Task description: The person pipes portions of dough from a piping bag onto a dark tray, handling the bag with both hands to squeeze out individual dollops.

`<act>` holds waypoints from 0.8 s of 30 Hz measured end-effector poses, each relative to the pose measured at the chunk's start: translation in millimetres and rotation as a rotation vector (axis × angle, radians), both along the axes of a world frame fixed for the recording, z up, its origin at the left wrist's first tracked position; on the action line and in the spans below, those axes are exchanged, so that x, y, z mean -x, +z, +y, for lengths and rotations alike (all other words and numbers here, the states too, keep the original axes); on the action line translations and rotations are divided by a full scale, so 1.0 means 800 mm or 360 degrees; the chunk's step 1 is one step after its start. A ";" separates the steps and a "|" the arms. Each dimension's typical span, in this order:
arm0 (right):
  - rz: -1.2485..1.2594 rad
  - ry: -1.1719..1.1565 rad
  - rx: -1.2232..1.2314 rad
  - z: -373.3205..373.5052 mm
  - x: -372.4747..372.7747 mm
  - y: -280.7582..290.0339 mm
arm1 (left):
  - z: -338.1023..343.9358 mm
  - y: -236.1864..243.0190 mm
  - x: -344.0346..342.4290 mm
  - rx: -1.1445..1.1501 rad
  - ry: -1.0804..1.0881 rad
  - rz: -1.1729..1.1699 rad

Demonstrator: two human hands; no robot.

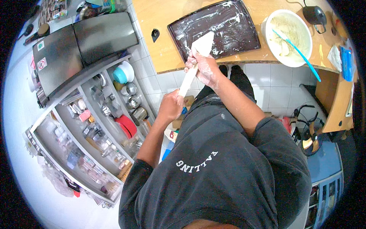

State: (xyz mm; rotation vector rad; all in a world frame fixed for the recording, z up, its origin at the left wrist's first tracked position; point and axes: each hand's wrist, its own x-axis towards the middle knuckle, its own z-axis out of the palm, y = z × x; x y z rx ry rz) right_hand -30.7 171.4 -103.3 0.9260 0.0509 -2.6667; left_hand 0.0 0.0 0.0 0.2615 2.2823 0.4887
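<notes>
A white piping bag, plump with pale batter or cream at its far part, is in both my hands. My right hand, smeared with white, is closed round the bag just below the full part. Lower and to the left, my left hand grips the flattened tail of the bag. The full part overlaps the near side of a dark baking tray, which is streaked with white smears. To the right of the tray stands a white bowl of pale batter, with a blue spatula leaning across its rim.
The wooden table has a curved front edge. A black appliance with a cord and a blue packet lie at its right. Shelves crowded with kitchenware stand at my left, beside a dark fridge-like cabinet.
</notes>
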 end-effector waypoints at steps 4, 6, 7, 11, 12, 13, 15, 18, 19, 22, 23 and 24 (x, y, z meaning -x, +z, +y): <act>0.0023 0.0004 0.0014 0.001 0.004 0.002 | -0.005 -0.004 0.002 -0.0030 -0.0076 0.0048; 0.0029 -0.0001 0.0011 0.001 0.003 0.000 | -0.005 -0.005 0.001 -0.0052 -0.0068 0.0071; 0.0051 0.0015 -0.0002 0.002 0.000 0.001 | -0.006 -0.005 0.000 -0.0010 -0.0031 0.0021; 0.0049 -0.0015 -0.0015 0.002 0.001 0.007 | -0.005 -0.002 0.001 -0.0007 -0.0053 0.0048; 0.0048 -0.0015 -0.0012 0.001 0.002 0.007 | -0.003 0.000 0.002 -0.0004 -0.0053 0.0047; 0.0046 -0.0020 -0.0003 0.001 0.002 0.006 | -0.001 0.002 0.003 0.0012 -0.0018 0.0007; 0.0046 -0.0024 0.0010 -0.001 0.004 0.007 | -0.005 0.002 0.004 0.0032 0.0017 -0.0031; 0.0068 -0.0023 0.0029 -0.003 0.005 0.007 | -0.016 -0.004 0.004 0.0029 -0.0036 0.0010; 0.0060 -0.0015 0.0021 -0.005 0.004 0.002 | -0.017 -0.003 0.005 0.0031 -0.0030 -0.0018; 0.0052 -0.0003 0.0038 -0.007 0.003 -0.005 | -0.014 -0.001 0.006 0.0042 -0.0003 -0.0060; 0.0055 0.0001 0.0062 -0.007 0.002 -0.007 | -0.012 0.000 0.007 0.0051 0.0016 -0.0072; 0.0050 0.0002 0.0063 -0.008 0.002 -0.008 | -0.011 0.001 0.007 0.0052 0.0017 -0.0076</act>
